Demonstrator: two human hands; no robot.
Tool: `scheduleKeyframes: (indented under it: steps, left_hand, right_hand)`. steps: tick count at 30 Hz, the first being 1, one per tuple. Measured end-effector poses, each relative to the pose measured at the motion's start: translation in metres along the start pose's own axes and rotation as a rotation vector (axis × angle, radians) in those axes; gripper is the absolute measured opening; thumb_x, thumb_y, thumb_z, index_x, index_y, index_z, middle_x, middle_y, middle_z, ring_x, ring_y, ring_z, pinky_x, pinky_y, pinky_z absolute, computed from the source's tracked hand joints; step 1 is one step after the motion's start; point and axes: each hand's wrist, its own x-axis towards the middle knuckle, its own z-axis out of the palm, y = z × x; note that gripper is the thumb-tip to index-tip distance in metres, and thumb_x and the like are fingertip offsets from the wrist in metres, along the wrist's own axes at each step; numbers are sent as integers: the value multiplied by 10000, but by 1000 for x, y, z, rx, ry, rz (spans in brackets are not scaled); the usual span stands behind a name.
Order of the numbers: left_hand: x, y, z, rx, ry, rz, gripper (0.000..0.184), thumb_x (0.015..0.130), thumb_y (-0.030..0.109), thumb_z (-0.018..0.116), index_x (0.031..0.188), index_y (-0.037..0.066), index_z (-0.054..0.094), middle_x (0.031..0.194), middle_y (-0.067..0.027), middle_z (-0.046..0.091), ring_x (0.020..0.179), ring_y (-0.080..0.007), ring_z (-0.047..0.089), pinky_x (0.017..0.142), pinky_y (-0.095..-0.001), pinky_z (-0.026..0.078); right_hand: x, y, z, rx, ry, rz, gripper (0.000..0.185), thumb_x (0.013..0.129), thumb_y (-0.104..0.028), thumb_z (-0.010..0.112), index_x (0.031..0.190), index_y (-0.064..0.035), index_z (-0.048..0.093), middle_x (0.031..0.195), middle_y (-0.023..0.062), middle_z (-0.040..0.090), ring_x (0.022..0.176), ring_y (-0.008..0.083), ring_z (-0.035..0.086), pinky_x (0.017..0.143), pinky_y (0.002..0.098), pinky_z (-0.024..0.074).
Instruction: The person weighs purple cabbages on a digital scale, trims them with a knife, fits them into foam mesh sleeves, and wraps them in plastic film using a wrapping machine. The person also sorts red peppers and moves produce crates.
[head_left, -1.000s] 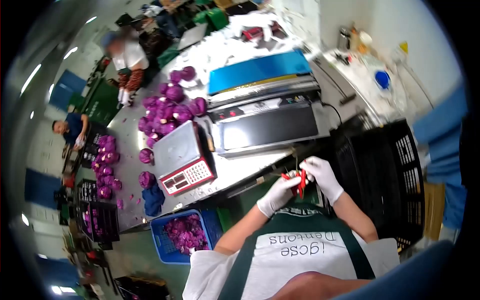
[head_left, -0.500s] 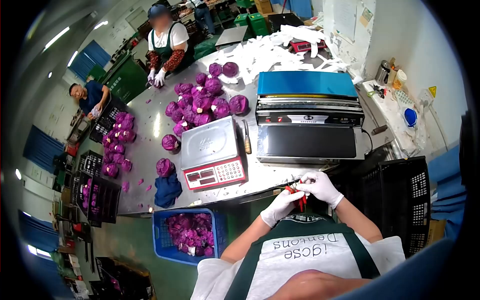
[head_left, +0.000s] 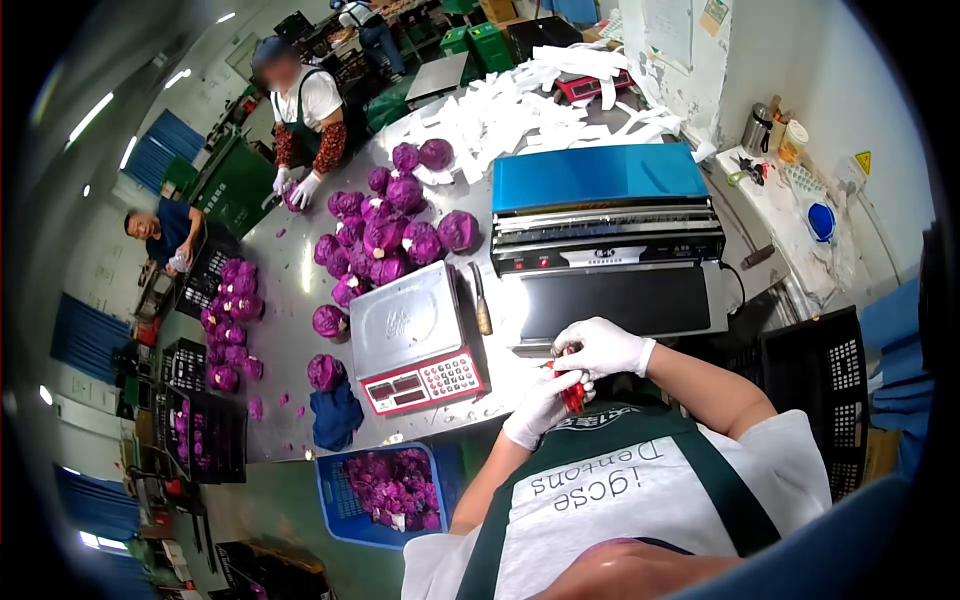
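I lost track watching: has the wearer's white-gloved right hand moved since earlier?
Yes: the right hand moved leftward and closer to the blue-topped metal machine.

Small, glossy bright-red goods (head_left: 573, 397) show in patches between a worker's gloved left hand (head_left: 540, 407) and right hand (head_left: 605, 347), held close to the near edge of the desk (head_left: 288, 342); from where I stand, fingers hide their full shape and number.

We find one head-worn camera facing forward and down, the dark-green bib apron (head_left: 655, 430) near, steel worktable (head_left: 285, 340) far.
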Motion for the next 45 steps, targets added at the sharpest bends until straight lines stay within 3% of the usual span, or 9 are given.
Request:
scheduleKeyframes:
  steps: [8, 10, 18, 21, 29, 33, 37, 42, 45]
  left_hand:
    - [64, 21, 20, 188, 288, 59, 173, 900, 104, 640, 1033, 5, 590, 875, -32, 579, 779, -131, 546, 764, -281, 458]
    - [76, 22, 18, 288, 301, 54, 206, 894, 68, 646, 1085, -2, 618, 918, -27, 594, 789, -122, 547, 767, -277, 457]
    - [94, 40, 31, 347, 413, 36, 233, 885, 39, 666, 1112, 9, 622, 980, -19, 627, 857, -95, 570, 757, -244, 450]
    - [93, 50, 29, 444, 345, -39, 243, 878, 79, 690, 1100, 9, 619, 985, -14, 606, 822, -82, 559, 730, -227, 438]
    - [80, 52, 7, 680, 195, -120, 445, 851, 56, 718, 1245, 20, 516, 1030, -6, 604, 920, -83, 573, 824, -229, 459]
    - [69, 59, 17, 571, 134, 22, 577, 854, 66, 715, 1335, 24, 401, 1155, -48, 579, 1017, -107, 554, 895, -251, 441]
    - [59, 71, 3, 381, 0, 88, 888, 890, 118, 670, 1537, 53, 65, 1395, -187, 451, 1288, -233, 455, 1081, -342, 353]
    - [43, 82, -13, 116, 261, 351, 626, 964, 296, 562, 1474, 49, 296, 1282, -135, 550, 1107, -215, 572, 1001, -344, 438]
    - [37, 82, -25, 12, 417, 389, 513, 942, 287, 598, 1381, 64, 455, 1175, -61, 603, 998, -168, 569, 909, -309, 435]
  right_hand:
    - [41, 14, -73, -160, -305, -18, 476, 804, -490, 667, 962, -40, 677, 776, 106, 668, 722, 251, 651, 666, 354, 498]
    - [53, 31, -85, 3, -301, -178, 396, 811, -409, 696, 916, -29, 662, 761, 110, 661, 677, 214, 633, 629, 335, 482]
    - [89, 44, -98, 96, -443, -169, 329, 807, -298, 731, 910, 1, 642, 770, 93, 668, 673, 151, 621, 619, 291, 492]
    - [91, 36, -101, 202, -570, 66, 248, 813, -214, 727, 932, -8, 658, 748, 57, 655, 614, 114, 594, 542, 252, 466]
    - [61, 32, -94, 502, -590, 201, 173, 856, -133, 697, 965, 1, 680, 917, 44, 672, 680, 83, 578, 614, 226, 501]
    - [52, 37, -87, 544, -522, 98, 373, 869, -120, 680, 1232, -47, 642, 937, 44, 682, 731, 77, 586, 638, 225, 514]
    - [47, 38, -95, 678, -321, 119, 153, 869, -123, 703, 964, -10, 667, 818, 31, 667, 662, 67, 613, 604, 208, 499]
    - [35, 28, -126, 827, 140, 36, 84, 878, -96, 676, 924, -27, 661, 830, 35, 656, 620, 68, 598, 579, 209, 500]
    - [32, 15, -166, 1077, 722, -268, 103, 903, -119, 665, 974, -47, 649, 893, 48, 659, 678, 78, 615, 587, 195, 508]
